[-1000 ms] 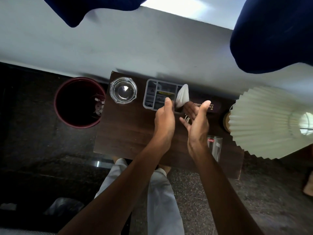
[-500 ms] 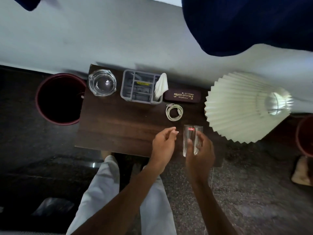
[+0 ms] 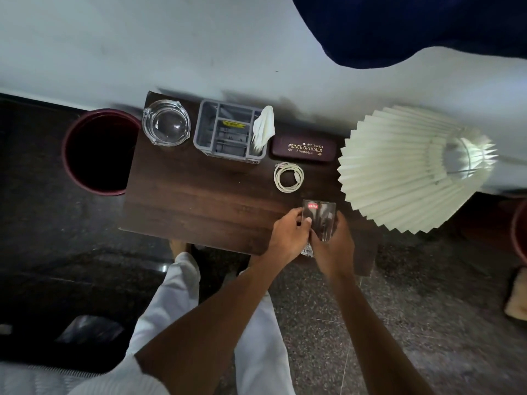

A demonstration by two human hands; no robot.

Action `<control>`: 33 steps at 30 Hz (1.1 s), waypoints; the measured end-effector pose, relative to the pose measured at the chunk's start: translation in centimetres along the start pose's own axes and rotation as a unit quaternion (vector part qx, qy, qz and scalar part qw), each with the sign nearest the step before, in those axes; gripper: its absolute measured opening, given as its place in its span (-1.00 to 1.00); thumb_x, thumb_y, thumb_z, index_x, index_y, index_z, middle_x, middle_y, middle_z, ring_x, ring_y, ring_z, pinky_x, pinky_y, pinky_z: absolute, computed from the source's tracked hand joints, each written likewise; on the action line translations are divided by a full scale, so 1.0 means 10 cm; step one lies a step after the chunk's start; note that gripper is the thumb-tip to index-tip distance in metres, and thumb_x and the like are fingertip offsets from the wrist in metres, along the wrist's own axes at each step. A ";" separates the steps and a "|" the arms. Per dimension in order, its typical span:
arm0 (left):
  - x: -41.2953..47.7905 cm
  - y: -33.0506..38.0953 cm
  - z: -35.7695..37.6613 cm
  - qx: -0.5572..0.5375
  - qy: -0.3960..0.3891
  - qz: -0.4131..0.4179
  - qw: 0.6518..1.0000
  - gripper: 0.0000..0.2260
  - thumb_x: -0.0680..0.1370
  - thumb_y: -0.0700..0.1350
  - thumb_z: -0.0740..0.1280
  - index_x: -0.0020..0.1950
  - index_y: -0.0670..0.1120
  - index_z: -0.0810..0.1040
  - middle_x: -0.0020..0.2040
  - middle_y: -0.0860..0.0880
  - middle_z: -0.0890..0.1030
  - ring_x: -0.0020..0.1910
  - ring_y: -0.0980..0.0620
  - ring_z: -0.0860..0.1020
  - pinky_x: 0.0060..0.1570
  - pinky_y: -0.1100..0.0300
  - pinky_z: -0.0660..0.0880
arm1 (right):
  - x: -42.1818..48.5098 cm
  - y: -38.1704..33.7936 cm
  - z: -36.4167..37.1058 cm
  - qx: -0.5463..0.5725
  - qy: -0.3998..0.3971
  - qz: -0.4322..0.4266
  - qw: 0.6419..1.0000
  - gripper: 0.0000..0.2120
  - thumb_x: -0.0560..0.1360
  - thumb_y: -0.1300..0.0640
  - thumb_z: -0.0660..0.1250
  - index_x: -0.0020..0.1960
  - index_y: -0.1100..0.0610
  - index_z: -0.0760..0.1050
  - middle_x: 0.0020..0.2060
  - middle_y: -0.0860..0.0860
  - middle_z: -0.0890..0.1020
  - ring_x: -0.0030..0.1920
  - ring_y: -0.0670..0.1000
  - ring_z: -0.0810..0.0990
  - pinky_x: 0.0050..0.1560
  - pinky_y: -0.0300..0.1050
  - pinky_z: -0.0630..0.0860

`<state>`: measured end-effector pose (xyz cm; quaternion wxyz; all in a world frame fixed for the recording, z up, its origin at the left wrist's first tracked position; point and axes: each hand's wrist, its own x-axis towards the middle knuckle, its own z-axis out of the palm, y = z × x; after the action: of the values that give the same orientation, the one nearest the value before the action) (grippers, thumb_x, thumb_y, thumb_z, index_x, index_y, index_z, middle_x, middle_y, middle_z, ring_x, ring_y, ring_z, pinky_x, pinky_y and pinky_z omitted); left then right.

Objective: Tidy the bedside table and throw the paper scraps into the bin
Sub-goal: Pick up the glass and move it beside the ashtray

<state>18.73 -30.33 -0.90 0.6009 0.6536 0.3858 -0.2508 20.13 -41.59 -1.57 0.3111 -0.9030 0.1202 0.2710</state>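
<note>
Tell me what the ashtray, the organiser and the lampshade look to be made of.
Ashtray: clear glass, thick with bright reflections. Organiser: likely matte grey plastic, moulded dividers. Lampshade: pleated cream paper or fabric; cannot tell which.

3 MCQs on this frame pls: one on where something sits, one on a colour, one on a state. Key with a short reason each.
1. Where is the coiled white cable?
A. in the grey organiser
B. on the table, in front of the spectacle case
C. in the bin

2. What colour is the bin?
A. maroon
B. green
C. white

3. What is happening with the drinking glass?
A. lying on the floor
B. standing untouched by the ashtray
C. held with both hands

Key: 1 B, it lies on the bare wood just in front of the spectacle case. 2 A, its rim is dark red. 3 C, the left hand and right hand both wrap it.
</note>
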 end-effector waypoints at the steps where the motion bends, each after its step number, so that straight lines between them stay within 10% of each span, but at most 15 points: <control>1: 0.02 -0.02 0.01 -0.003 0.004 0.000 1.000 -0.67 0.64 -0.07 0.26 0.40 -0.08 0.51 0.22 -0.09 0.67 0.21 -0.04 0.62 0.32 0.07 0.49 | 0.01 -0.01 -0.01 0.002 -0.008 -0.003 1.000 -0.28 0.34 -0.23 0.42 0.41 0.04 0.36 0.23 0.04 0.61 0.22 0.06 0.60 0.23 0.05 0.55; 6: 0.01 -0.09 -0.01 -0.024 0.011 0.000 1.000 -0.69 0.63 -0.05 0.29 0.35 -0.05 0.54 0.20 -0.05 0.67 0.20 0.02 0.60 0.28 0.11 0.50 | -0.02 -0.04 -0.07 0.024 -0.024 -0.019 0.999 -0.43 0.43 -0.02 0.51 0.37 0.03 0.41 0.12 -0.01 0.64 0.05 -0.04 0.63 -0.02 -0.20 0.48; 22: -0.73 -0.19 -1.26 -0.129 0.145 0.144 0.970 -0.74 0.55 -0.03 0.44 0.23 -0.01 0.60 0.05 0.12 0.70 0.03 0.23 0.67 0.04 0.28 0.60 | -0.80 -1.09 0.29 0.144 -0.051 -0.106 0.983 -0.33 0.36 -0.05 0.57 0.41 -0.01 0.42 0.16 -0.08 0.66 0.12 -0.15 0.67 0.03 -0.19 0.66; 33: -0.53 0.16 -2.73 -0.264 0.163 0.205 0.928 -0.68 0.60 0.07 0.33 0.11 -0.14 0.69 0.05 -0.32 0.69 0.13 -0.37 0.63 0.23 -0.32 0.51 | -0.55 -2.43 0.89 0.135 -0.087 -0.256 0.953 -0.15 0.21 -0.11 0.67 0.40 0.02 0.39 0.26 -0.06 0.58 0.26 -0.12 0.57 0.24 -0.02 0.59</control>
<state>13.23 -4.62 8.36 0.7189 0.5684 0.3878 0.0984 21.21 -16.84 7.70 0.4983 -0.8257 -0.1075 0.2414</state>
